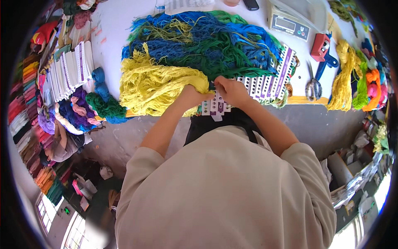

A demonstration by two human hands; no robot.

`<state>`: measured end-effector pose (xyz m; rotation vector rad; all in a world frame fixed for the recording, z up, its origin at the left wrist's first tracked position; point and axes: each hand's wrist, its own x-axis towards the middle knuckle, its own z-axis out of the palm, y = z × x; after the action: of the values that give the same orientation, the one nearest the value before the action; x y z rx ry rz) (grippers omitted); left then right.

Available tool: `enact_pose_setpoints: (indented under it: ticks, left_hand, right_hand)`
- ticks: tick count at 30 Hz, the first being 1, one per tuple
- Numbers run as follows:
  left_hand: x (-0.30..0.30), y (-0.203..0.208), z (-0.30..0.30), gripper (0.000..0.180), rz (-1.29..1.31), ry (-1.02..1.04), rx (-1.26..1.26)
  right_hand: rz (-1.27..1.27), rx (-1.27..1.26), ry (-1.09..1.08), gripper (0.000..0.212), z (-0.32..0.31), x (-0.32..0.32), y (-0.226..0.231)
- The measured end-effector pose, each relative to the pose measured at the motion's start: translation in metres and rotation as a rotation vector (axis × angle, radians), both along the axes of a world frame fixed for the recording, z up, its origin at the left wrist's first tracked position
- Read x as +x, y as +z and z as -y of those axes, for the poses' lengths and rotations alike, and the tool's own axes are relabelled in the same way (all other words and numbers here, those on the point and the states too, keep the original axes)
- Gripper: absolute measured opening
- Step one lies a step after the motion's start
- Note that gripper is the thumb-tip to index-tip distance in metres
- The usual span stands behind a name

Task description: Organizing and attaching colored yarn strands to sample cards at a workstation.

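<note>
My left hand [194, 98] is closed at the right end of a thick yellow thread bundle [147, 89], gripping its strands by the table's near edge. Just right of it, my right hand [230, 89] has its fingers curled together in a pinch; what lies between them is too small to make out. Below both hands are white hole-punched thread cards [216, 104] with purple marks. More such cards [265, 86] lie in a row right of my right hand. Beyond my hands spreads a large heap of blue and green thread [195, 45].
A digital scale [288, 25], a red-and-blue tool [321, 47] and scissors [314, 85] lie on the right. Yellow skeins [343, 74] hang over the right edge. Stacked cards [68, 72] and coloured skeins [105, 103] stand left. Another person [64, 145] is at far left.
</note>
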<state>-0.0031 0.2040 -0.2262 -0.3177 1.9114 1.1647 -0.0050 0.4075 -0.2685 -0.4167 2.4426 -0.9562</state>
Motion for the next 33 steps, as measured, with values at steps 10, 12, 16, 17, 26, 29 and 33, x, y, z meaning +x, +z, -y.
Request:
enact_pose_setpoints:
  ticks: [10,12,16,17,26,29,33]
  left_hand:
    - [0.018,-0.040,0.018,0.027,-0.408,-0.107,0.047]
    - [0.021,-0.042,0.013,0.026,-0.424,-0.108,0.035]
    - [0.028,-0.047,0.005,0.025,-0.444,0.072,0.140]
    - [0.030,-0.048,0.003,0.027,-0.482,0.096,0.118]
    - [0.029,-0.052,-0.006,0.027,-0.557,0.059,-0.003]
    - [0.025,-0.048,-0.006,0.028,-0.434,0.115,0.040]
    - [0.029,-0.052,-0.004,0.029,-0.448,0.081,-0.008]
  right_hand:
    - [-0.247,-0.169,0.050,0.031,-0.003,0.016,-0.001]
    - [-0.244,-0.159,0.095,0.031,-0.007,0.011,-0.007]
    - [-0.324,-0.164,0.075,0.029,-0.006,0.013,-0.017]
    - [-0.323,-0.165,0.077,0.029,-0.005,0.013,-0.017]
    - [-0.493,0.073,0.170,0.018,0.010,0.008,-0.027]
    - [-0.473,0.016,0.068,0.016,0.008,0.009,-0.030]
    - [-0.406,-0.114,0.024,0.016,0.006,0.010,-0.022]
